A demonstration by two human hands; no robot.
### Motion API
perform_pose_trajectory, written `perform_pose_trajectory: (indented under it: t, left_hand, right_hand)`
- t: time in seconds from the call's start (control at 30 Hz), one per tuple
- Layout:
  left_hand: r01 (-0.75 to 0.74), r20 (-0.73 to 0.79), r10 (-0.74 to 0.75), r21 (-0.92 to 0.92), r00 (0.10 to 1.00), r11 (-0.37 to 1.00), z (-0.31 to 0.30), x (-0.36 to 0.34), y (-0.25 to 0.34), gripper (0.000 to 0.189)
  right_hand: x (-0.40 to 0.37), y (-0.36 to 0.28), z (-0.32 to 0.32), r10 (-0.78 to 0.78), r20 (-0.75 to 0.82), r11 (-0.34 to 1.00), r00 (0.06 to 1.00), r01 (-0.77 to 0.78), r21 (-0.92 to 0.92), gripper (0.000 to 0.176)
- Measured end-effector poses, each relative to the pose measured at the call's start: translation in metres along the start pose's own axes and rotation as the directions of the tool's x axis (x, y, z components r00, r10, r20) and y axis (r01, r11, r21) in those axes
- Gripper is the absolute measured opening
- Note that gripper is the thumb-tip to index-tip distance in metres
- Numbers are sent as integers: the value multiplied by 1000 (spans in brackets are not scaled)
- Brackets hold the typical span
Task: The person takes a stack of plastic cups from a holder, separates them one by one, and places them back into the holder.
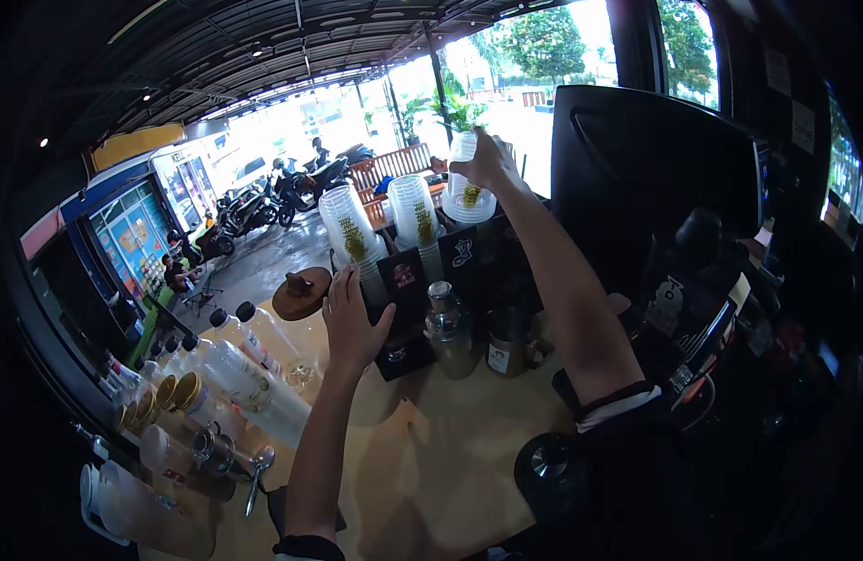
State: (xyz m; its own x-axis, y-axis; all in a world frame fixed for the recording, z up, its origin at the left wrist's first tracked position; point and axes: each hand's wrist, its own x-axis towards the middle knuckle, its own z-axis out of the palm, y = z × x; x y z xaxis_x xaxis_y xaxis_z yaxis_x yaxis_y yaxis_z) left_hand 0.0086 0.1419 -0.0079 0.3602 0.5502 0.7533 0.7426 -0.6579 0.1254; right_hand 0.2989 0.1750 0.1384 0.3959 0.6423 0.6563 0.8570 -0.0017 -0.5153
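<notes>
My right hand (489, 161) reaches far forward, fingers curled around the upper part of the right-hand stack of clear plastic cups (469, 204). My left hand (356, 323) is open with its fingers spread, fingertips at the front of the black cup holder (401, 270), just below the left stack of plastic cups (349, 224). Between these stands a middle stack of plastic cups (414, 213), printed in yellow-green like the others. In front of the holder are a metal-capped cocktail shaker (448, 332) and a metal pitcher (509, 341) with a white label.
Several clear bottles (244, 379) crowd the left of the wooden counter (408, 467), with a measuring jigger (262, 458) and plastic jugs (137, 505) nearer me. A black monitor (656, 164) rises at the right. Beyond the counter are motorbikes (315, 182), a bench (389, 168) and a seated person (177, 274).
</notes>
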Motion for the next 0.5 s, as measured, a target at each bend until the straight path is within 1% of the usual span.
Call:
perform_pose_trajectory:
  t: [0.13, 0.2, 0.27, 0.3, 0.4, 0.43, 0.5]
  left_hand:
    - [-4, -6, 4, 4, 1000, 1000, 1, -1, -2, 75]
    - [-15, -20, 15, -5, 1000, 1000, 1, -1, -2, 74]
    - [-15, -21, 15, -14, 1000, 1000, 0, -1, -2, 74]
    - [-14, -23, 14, -24, 1000, 1000, 1, -1, -2, 75]
    - [-20, -38, 20, -3, 999, 1000, 3, -2, -2, 74]
    - [-19, -37, 19, -4, 999, 1000, 3, -2, -2, 74]
    - [-25, -44, 25, -7, 999, 1000, 4, -2, -2, 74]
  right_hand:
    - [12, 5, 7, 7, 123, 1000, 992, -4, -27, 91]
    - [15, 5, 10, -1, 123, 999, 992, 6, -42, 93]
    - [17, 4, 9, -7, 192, 999, 981, 14, -31, 94]
    - [17, 5, 11, 10, 158, 999, 987, -3, -47, 92]
    - [24, 10, 10, 24, 197, 995, 980, -6, -96, 91]
    - [24, 15, 12, 32, 160, 997, 987, -22, -69, 90]
    - [26, 23, 12, 32, 172, 998, 985, -21, -65, 90]
